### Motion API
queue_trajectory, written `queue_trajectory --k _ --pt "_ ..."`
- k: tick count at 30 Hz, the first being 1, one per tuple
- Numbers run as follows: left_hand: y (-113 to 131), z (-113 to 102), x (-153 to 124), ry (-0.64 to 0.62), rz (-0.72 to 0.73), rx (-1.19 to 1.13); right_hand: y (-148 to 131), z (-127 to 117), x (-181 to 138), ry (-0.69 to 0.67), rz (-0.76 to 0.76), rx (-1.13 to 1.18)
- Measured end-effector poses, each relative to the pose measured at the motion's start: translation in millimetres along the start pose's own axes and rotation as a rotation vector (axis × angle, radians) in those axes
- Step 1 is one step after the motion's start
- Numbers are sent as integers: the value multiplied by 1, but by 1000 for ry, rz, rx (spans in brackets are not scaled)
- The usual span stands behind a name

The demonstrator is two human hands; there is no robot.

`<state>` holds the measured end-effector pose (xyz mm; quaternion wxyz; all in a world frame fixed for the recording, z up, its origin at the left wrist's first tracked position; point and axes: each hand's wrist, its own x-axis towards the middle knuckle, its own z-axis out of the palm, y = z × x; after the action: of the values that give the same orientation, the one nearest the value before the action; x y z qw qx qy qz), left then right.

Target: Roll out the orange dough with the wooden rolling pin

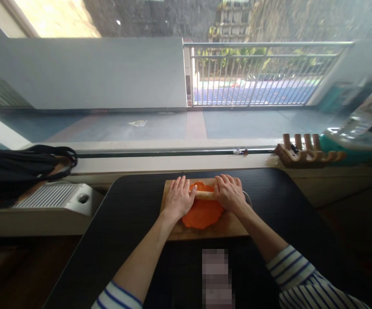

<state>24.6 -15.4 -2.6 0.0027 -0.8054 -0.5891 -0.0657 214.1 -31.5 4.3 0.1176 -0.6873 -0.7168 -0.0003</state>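
Observation:
A light wooden rolling pin (205,195) lies crosswise on a flattened orange sheet of dough or clay (202,214). My left hand (178,198) holds the pin's left end from above, its fingers reaching forward over it and the thumb along it. Over the right end, my right hand (230,192) grips the pin with its fingers bent. Both hands cover the pin's ends, so only its middle shows. The orange sheet has an uneven edge and rests on a wooden board (181,234). Part of a round metal rim (248,198) shows behind my right wrist.
The board lies on a black table (134,223) by a window. A wooden rack with pegs (302,152) and a clear plastic bottle (355,122) stand at the right sill. At left are a black bag (15,171) and a white radiator (57,206).

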Motion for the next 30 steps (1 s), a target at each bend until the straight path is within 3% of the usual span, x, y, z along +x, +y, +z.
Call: queue_trajectory --k 14,30 --pt "1 5 18 46 -15 4 4 4 18 -31 38 16" --pt "1 5 -17 68 17 -7 -1 7 -17 114 -46 -45"
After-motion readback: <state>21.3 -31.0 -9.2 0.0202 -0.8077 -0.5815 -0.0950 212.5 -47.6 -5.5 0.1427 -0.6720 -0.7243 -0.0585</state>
